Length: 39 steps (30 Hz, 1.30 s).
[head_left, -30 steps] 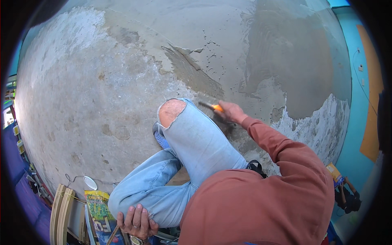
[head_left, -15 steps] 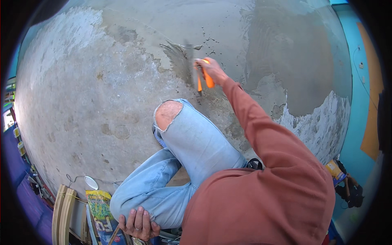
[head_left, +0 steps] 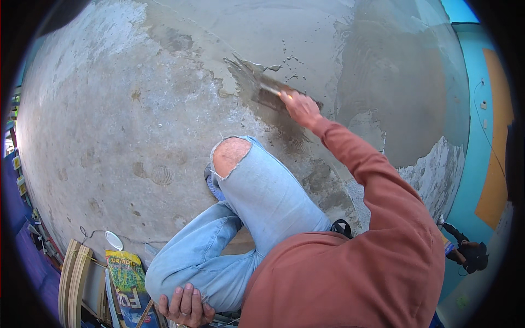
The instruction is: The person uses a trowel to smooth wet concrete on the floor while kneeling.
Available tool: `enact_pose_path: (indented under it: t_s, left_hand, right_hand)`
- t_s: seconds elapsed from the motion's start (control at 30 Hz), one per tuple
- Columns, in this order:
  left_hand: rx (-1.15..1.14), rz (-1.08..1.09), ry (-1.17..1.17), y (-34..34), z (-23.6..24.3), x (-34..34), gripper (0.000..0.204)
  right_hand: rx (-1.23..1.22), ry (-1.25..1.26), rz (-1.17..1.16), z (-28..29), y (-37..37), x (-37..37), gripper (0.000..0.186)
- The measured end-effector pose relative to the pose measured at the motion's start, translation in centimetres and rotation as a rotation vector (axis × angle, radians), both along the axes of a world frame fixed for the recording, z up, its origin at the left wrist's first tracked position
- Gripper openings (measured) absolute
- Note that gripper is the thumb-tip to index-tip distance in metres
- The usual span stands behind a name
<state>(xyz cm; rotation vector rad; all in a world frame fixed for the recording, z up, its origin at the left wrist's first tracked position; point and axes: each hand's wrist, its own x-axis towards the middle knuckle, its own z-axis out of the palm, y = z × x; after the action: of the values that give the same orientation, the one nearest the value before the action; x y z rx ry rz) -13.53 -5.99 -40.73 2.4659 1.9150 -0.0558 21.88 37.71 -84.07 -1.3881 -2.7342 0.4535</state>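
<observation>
My right hand (head_left: 301, 108) is closed around the handle of a flat rectangular trowel (head_left: 272, 99), blurred by motion, with its blade low over the floor. A glint of orange handle shows by the fingers. Around the blade lies a dark, wet, streaked patch of grey cement (head_left: 240, 68). Small wet lumps (head_left: 292, 59) sit just beyond it. My left hand (head_left: 186, 307) rests against my bent left leg in light blue jeans (head_left: 202, 254), its fingers laid on the cloth and holding no tool.
Dry, stained concrete floor (head_left: 126, 147) spreads to the left, smooth wet coating (head_left: 394, 82) to the far right. Wooden strips (head_left: 75, 284), a printed yellow and blue bag (head_left: 127, 279) and a white round lid (head_left: 114, 240) lie at lower left. A turquoise wall (head_left: 473, 136) bounds the right.
My right hand has moved right and slightly nearer, and the trowel has turned from upright in the picture to a slant across the wet patch. My left hand stays on the leg.
</observation>
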Motion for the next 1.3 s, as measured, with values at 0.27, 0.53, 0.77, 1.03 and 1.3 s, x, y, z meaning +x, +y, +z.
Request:
enact_pose_path:
  t_s: [0.27, 0.53, 0.77, 1.03, 1.3]
  left_hand:
    - [-0.108, 0.076, 0.034, -0.4, 1.0, 0.9, 0.028]
    - [-0.286, 0.120, 0.082, -2.1, 2.4, 1.4, 0.031]
    - [-0.252, 0.095, 0.089, -1.0, 2.6, 1.3, 0.031]
    - [-0.278, 0.156, 0.049, -0.7, 2.7, 2.0, 0.031]
    - [-0.268, 0.109, 0.066, 0.9, 3.2, 2.0, 0.032]
  right_hand:
    - [0.018, -0.021, -0.047, 1.6, 13.0, -10.1, 0.029]
    - [-0.054, -0.018, -0.438, -0.8, 24.8, -11.4, 0.032]
    - [-0.136, -0.010, -0.489, -3.5, 14.5, -1.0, 0.032]
    - [-0.015, 0.038, -0.909, -2.6, 13.1, 13.4, 0.049]
    - [-1.113, 1.287, -0.923, 0.2, -0.6, -1.9, 0.030]
